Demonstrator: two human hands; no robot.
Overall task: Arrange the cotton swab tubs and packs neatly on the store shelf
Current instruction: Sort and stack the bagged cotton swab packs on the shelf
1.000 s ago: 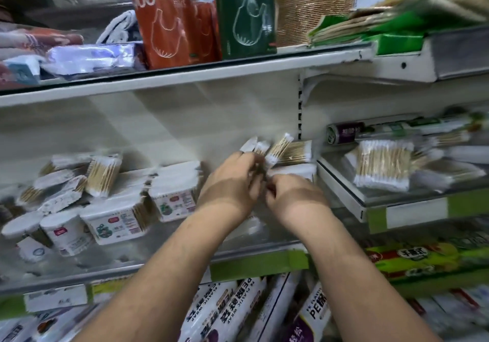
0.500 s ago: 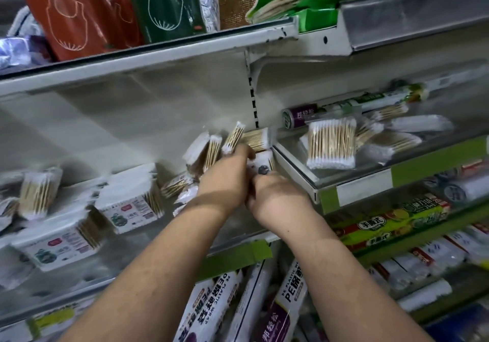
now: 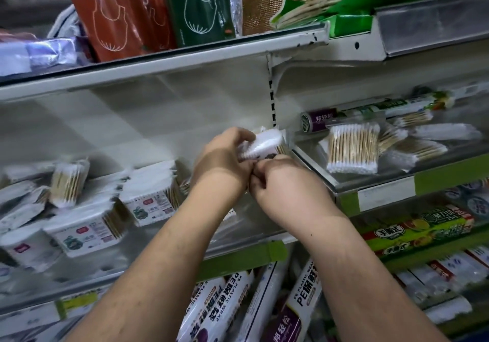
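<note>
At the store shelf (image 3: pixel 164 270), both my bare forearms reach up and forward from the bottom of the view, wrists nearly meeting in front of the white back panel. My left hand (image 3: pixel 225 161) is raised with its back toward me, fingers curled over the top of a bundle of cotton swab packs (image 3: pixel 264 144), white swab tips showing between thumb and fingers. My right hand (image 3: pixel 288 185) sits just below and to the right, knuckles bent, fingers tucked in under the bundle's lower edge; the two hands touch at the fingertips. The bundle is held in the air by the shelf's upright divider, above the left section. Boxed swab tubs (image 3: pixel 148 198) lie tilted in that left section; a loose swab pack (image 3: pixel 352 148) lies in the raised tray (image 3: pixel 383 193) to the right.
</note>
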